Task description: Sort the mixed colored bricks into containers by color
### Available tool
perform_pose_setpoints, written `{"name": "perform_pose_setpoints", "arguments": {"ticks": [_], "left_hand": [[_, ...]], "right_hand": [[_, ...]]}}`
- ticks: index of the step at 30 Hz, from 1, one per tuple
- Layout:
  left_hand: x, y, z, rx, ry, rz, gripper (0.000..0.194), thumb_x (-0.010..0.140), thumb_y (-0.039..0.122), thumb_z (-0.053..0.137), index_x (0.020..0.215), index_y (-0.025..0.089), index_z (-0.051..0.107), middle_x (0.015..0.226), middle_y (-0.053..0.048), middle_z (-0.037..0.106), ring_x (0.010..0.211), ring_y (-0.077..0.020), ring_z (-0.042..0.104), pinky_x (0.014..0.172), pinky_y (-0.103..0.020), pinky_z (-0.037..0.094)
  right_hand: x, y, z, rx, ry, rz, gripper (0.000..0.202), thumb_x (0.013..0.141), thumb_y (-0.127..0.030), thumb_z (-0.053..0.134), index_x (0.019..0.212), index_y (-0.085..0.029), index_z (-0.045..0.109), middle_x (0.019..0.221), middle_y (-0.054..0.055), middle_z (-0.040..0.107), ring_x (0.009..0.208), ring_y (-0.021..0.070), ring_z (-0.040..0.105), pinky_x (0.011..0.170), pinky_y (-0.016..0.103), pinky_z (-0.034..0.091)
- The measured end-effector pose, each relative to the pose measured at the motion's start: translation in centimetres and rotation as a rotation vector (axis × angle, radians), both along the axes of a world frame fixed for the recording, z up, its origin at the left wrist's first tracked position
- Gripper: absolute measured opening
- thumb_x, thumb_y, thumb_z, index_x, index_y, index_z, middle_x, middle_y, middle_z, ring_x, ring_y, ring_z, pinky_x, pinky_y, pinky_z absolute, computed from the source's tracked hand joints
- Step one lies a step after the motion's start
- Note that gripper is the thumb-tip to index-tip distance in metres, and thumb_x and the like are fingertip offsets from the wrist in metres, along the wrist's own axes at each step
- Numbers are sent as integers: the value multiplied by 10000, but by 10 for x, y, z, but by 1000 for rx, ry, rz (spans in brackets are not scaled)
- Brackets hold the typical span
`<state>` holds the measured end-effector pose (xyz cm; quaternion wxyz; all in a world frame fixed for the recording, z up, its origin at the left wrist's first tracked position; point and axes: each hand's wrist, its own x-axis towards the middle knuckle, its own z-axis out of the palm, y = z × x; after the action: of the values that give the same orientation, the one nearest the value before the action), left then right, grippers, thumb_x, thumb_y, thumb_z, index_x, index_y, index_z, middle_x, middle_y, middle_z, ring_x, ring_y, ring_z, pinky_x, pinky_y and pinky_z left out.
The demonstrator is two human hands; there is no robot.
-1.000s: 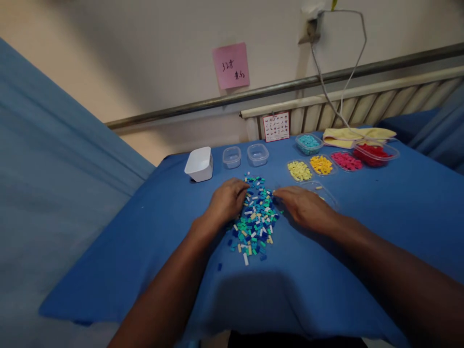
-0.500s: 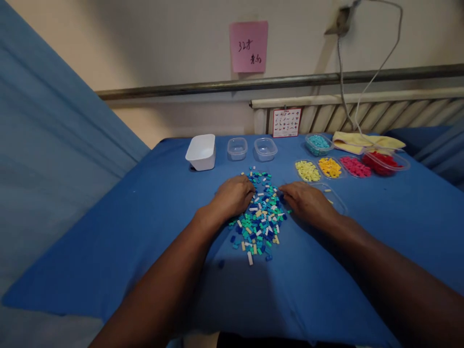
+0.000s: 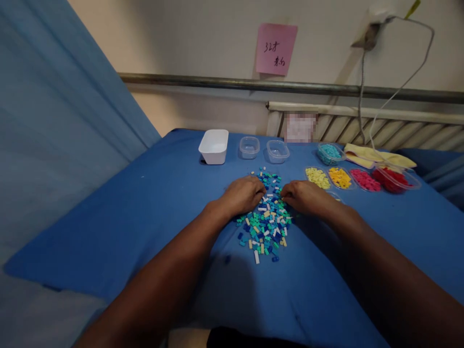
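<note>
A loose pile of small toy building bricks (image 3: 268,224) in blue, teal, green, white and pale yellow lies spread on the blue cloth. My left hand (image 3: 246,193) rests at the pile's left side, fingers curled down into the bricks; its fingertips are partly hidden and what they hold cannot be made out. On the opposite side, my right hand (image 3: 300,197) has its fingers pressed together at the pile's right edge. Any brick between them is too small to tell. A lone dark blue brick (image 3: 227,259) sits apart at the lower left.
Behind the pile stand a white tub (image 3: 214,147) and two clear containers (image 3: 249,148). To the right are containers of turquoise (image 3: 329,153), pale yellow (image 3: 317,178), orange (image 3: 340,178), pink (image 3: 365,180) and red pieces (image 3: 392,180). A yellow cloth (image 3: 380,157) lies behind them.
The view has shifted, so the table things appear further right. My right hand has come in closer to the pile and covers more of the clear tray beside it. My left hand stays at the pile.
</note>
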<state>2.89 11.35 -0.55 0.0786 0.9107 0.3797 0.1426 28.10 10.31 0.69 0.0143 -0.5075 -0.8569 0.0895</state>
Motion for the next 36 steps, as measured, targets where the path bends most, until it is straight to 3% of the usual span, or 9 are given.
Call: {"name": "perform_pose_setpoints", "arguments": {"ticks": [7,11,16,19,22,25,29,33,36], "left_hand": [[1,0,-2,-53,-120,85,174,952,188,640,1003,231,800,1056,-50,792,1041,-250,721,947,-372,558],[3,-4,0,-101,-290,127,128,899,171,667,957,219,771,1005,-38,776,964,-225,706,895,-352,546],[15,-15,-2,-348,-659,133,108,911,287,724,954,188,716,893,-6,728,797,-161,652,743,-285,518],[25,-22,-5,-407,-830,142,165,892,317,765,932,176,690,871,-3,702,779,-146,633,724,-267,510],[32,-28,-5,-430,-873,128,167,892,314,775,927,177,687,877,-5,704,790,-146,639,734,-266,516],[32,-31,-4,-408,-813,104,161,923,328,765,944,180,702,877,-11,718,805,-160,658,739,-278,524],[20,-24,-5,-179,-623,80,141,1014,278,674,1086,206,771,1046,-51,774,991,-205,718,921,-356,561],[17,-14,-10,-24,-344,19,239,1045,222,618,1217,223,784,1221,-86,793,1193,-268,708,1090,-458,528],[25,-12,-12,9,-190,-34,285,1041,183,596,1254,241,777,1265,-77,797,1226,-283,703,1103,-477,520]], "right_hand": [[5,-1,-1,20,49,-7,178,977,-273,639,952,-214,806,908,71,814,804,225,712,687,305,396],[4,-5,-3,54,375,-27,162,981,-318,661,967,-209,781,887,57,799,780,209,701,698,297,450],[-12,-11,-12,-53,883,-74,233,961,-439,709,1002,-218,773,906,36,795,764,196,708,677,297,522],[-19,-15,-15,-124,1023,-125,299,913,-488,758,997,-201,768,845,32,775,696,181,677,627,295,519],[-20,-23,-11,-146,1092,-164,358,873,-527,790,977,-186,762,797,33,759,656,172,656,592,289,511],[-7,-34,-1,-99,1051,-192,368,871,-542,790,962,-185,773,797,43,767,667,176,669,603,291,522],[45,-45,7,44,804,-229,305,914,-503,739,971,-209,796,820,51,786,684,191,691,639,305,536],[105,-50,-5,197,483,-302,270,933,-469,685,965,-230,806,834,64,801,705,227,717,651,336,524],[128,-52,-20,238,353,-314,261,947,-416,623,945,-231,806,896,80,818,743,247,743,686,360,542]]}}
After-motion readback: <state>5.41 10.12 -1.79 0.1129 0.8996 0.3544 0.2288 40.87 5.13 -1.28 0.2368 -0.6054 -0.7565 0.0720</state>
